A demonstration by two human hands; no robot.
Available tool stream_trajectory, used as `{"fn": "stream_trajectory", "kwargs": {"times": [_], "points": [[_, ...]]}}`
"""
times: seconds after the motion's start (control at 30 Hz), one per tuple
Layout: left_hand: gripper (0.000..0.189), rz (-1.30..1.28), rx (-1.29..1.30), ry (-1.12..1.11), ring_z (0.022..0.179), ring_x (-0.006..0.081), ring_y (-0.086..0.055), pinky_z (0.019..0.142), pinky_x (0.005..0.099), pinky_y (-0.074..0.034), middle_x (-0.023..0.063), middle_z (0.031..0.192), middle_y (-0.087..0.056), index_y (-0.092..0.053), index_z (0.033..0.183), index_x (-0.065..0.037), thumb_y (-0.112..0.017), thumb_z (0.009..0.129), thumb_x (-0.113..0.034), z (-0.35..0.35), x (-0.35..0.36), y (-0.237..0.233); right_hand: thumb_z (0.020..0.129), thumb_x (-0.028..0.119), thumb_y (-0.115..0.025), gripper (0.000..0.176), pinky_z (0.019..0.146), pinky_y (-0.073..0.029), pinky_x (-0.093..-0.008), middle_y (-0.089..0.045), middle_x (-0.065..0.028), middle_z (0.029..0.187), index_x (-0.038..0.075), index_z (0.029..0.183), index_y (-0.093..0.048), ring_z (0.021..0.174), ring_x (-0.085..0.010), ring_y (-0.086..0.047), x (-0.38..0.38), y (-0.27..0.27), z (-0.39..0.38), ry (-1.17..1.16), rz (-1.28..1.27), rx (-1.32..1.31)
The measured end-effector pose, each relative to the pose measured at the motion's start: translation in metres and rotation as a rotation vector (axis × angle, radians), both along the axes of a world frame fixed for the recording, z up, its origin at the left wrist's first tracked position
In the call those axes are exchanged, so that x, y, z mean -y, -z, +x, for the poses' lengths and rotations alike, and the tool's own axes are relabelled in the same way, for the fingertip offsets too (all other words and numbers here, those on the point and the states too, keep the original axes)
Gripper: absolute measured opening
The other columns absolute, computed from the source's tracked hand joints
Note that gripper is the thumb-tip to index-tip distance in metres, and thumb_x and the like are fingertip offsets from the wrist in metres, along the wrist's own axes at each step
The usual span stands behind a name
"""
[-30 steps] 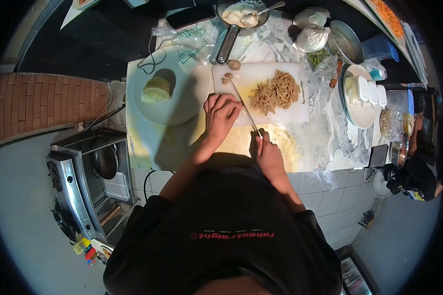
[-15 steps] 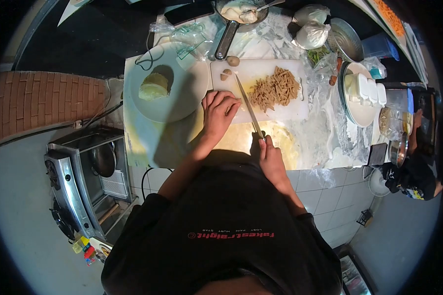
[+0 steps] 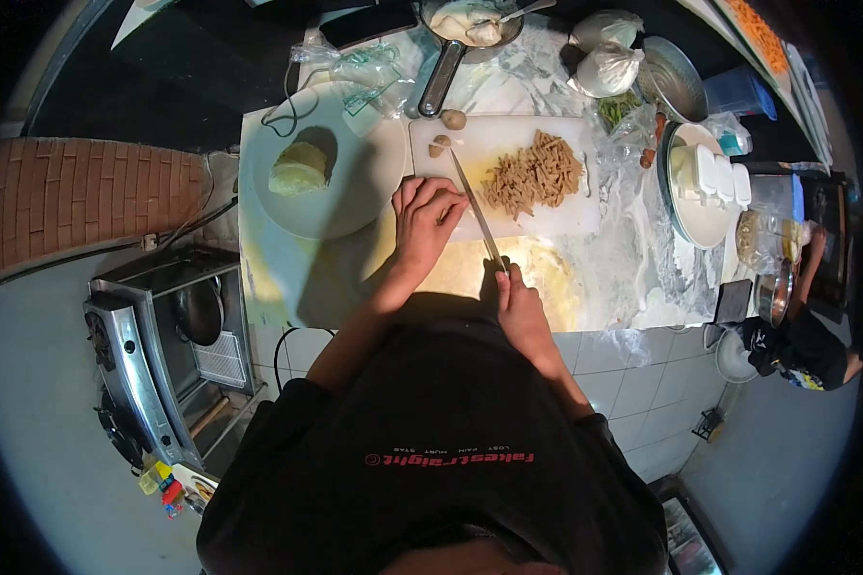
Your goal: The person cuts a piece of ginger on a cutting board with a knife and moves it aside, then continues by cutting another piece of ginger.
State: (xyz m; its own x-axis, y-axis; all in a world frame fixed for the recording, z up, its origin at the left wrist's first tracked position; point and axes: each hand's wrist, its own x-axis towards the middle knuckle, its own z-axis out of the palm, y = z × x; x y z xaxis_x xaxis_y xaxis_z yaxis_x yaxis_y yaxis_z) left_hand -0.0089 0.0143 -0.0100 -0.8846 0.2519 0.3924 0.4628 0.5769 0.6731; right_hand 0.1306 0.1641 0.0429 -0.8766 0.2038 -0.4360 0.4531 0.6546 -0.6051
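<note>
My right hand point(image 3: 520, 302) is closed round the handle of a long knife point(image 3: 477, 206), whose blade points away over the white cutting board point(image 3: 580, 218). Just left of the blade, my left hand point(image 3: 428, 218) rests on the board's left part with its fingers bent together; what lies under the fingertips is too small to make out. A heap of brown strips point(image 3: 537, 174) lies on the board to the right of the knife. Near the blade's tip are small brown pieces point(image 3: 439, 146), and a round brown piece point(image 3: 454, 120) sits at the board's far edge.
A large plate point(image 3: 355, 213) with a pale green chunk point(image 3: 299, 170) is on the left. Beyond the board stands a pan point(image 3: 441, 79) with a spoon. At the right are plastic bags point(image 3: 609, 69), a metal bowl point(image 3: 676, 77) and a tray point(image 3: 686, 216). Another person point(image 3: 801, 340) is at far right.
The knife and my right hand have shifted slightly left, bringing the blade closer to my left fingers. My left hand has hardly moved. The other person's arm has moved slightly.
</note>
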Motion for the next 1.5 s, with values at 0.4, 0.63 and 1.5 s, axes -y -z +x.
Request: {"fn": "stream_trajectory", "kwargs": {"times": [0.4, 0.63, 1.5], "points": [[0.011, 0.015, -0.002, -0.014, 0.098, 0.0214, -0.053, 0.090, 0.0365, -0.036, -0.0043, 0.096, -0.065, -0.072, 0.085, -0.013, -0.080, 0.077, -0.013, 0.000, -0.002, -0.003, 0.108, 0.033, -0.038, 0.034, 0.057, -0.052, -0.0573, -0.064, -0.0298, 0.069, 0.001, 0.115, -0.046, 0.066, -0.0508, -0.063, -0.001, -0.001, 0.000, -0.048, 0.233, 0.017], [0.010, 0.012, 0.015, -0.035, 0.099, 0.0209, -0.053, 0.091, 0.0363, -0.036, -0.0044, 0.095, -0.064, -0.073, 0.085, -0.014, -0.080, 0.077, -0.015, 0.001, -0.003, -0.002, 0.108, 0.032, -0.040, 0.036, 0.058, -0.049, -0.0573, -0.061, -0.0314, 0.068, -0.002, 0.115, -0.051, 0.068, -0.0520, -0.062, -0.007, 0.000, 0.008, 0.002, 0.052, -0.056], [0.007, 0.036, 0.039, -0.023, 0.099, 0.0205, -0.055, 0.091, 0.0370, -0.036, -0.0056, 0.091, -0.067, -0.075, 0.082, -0.013, -0.079, 0.078, -0.017, 0.000, -0.002, -0.001, 0.108, 0.032, -0.040, 0.041, 0.065, -0.049, -0.0565, -0.063, -0.0329, 0.075, -0.003, 0.122, -0.053, 0.076, -0.0531, -0.062, -0.012, 0.000, 0.003, 0.001, -0.084, 0.006]]}}
